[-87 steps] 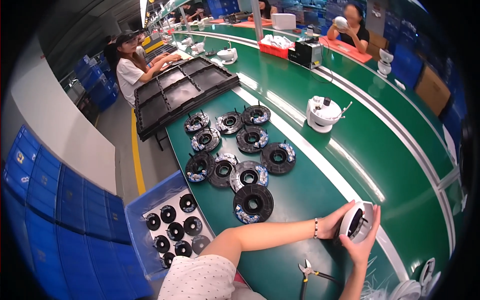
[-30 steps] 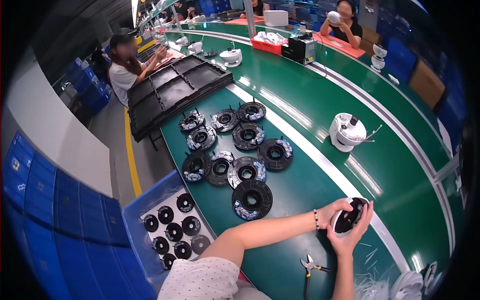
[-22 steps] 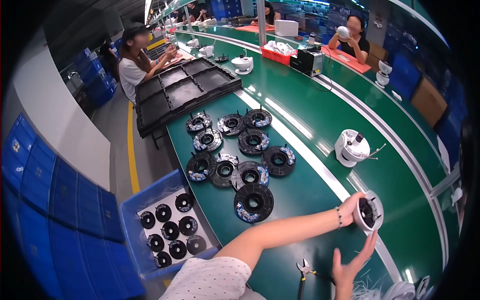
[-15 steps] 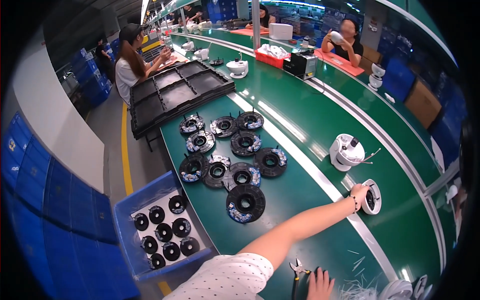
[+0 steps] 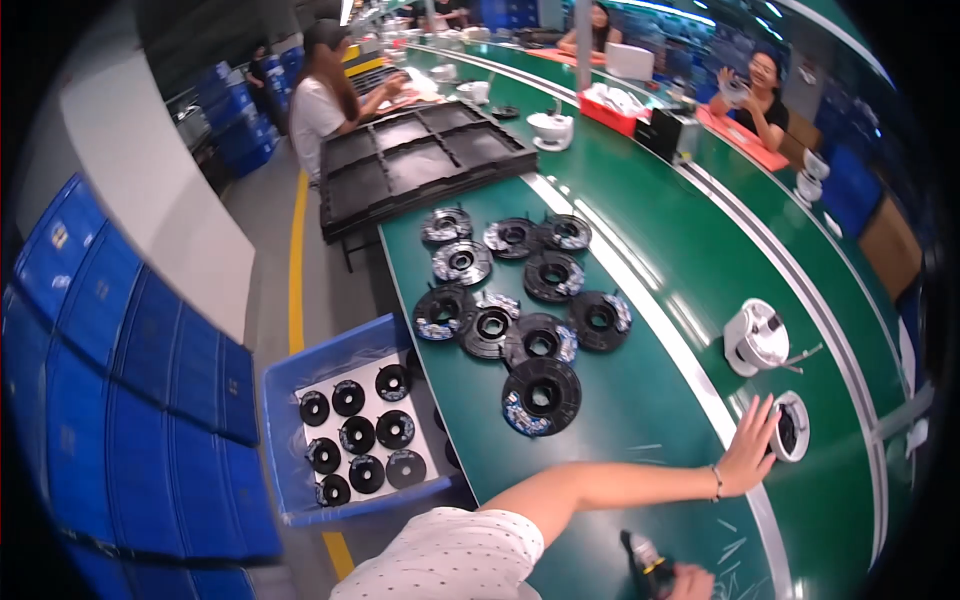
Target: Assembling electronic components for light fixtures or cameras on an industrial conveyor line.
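My left arm reaches across to the right. Its hand [image 5: 748, 452] is open, fingers spread, at the near side of an oval white housing [image 5: 803, 432] with a black inside. That housing lies on the green conveyor. Just beyond it stands a round white camera-like unit [image 5: 752, 345] with thin wires sticking out. At the lower edge my right hand [image 5: 690, 583], partly cut off, has its fingers closed at the handles of small cutting pliers [image 5: 648, 558], which are blurred. Several round black discs with circuit boards [image 5: 541, 397] lie on the green table left of my left hand.
A blue crate [image 5: 285, 470] with smaller black discs stands left of the table. Black divided trays [image 5: 420, 165] are stacked at its far end. Thin white offcuts [image 5: 732, 545] lie near my right hand. Co-workers [image 5: 325, 95] sit along the line, with a red bin [image 5: 612, 112] between.
My left hand has let go of the white housing and spread its fingers. My right hand has closed on the pliers, which have turned. The whole view has swung left.
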Demonstrator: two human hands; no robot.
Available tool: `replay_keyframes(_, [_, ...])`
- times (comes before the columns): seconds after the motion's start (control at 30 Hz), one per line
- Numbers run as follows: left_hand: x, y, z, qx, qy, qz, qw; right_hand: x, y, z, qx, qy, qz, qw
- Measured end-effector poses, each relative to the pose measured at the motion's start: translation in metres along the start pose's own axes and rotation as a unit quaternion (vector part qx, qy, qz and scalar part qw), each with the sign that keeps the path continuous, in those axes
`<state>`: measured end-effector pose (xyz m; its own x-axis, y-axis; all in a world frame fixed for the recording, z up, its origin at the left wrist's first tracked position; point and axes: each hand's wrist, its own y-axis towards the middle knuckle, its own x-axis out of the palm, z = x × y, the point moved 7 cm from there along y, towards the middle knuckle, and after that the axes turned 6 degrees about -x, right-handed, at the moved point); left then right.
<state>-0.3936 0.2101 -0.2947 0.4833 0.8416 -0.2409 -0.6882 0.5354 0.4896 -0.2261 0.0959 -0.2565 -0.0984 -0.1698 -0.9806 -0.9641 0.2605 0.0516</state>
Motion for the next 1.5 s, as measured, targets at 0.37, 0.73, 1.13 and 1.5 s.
replay_keyframes(0.37, [-0.060, 0.135, 0.060, 0.295, 0.135, -0.005, 0.946, -0.185, 0.053, 0.106, 0.006, -0.140, 0.474, 0.869])
replay_keyframes(0.73, [0.043, 0.196, -0.050, 0.059, 0.433, -0.385, 0.813, -0.166, 0.147, 0.147, 0.057, -0.166, 0.288, 0.941])
replay_keyframes(1.13, [0.078, 0.203, -0.028, -0.025, 0.474, -0.372, 0.798, -0.123, 0.135, 0.139, 0.100, -0.019, 0.047, 0.994])
replay_keyframes(1.5, [0.051, 0.189, -0.007, 0.056, 0.266, -0.354, 0.895, -0.094, 0.147, 0.165, 0.178, -0.158, 0.171, 0.956])
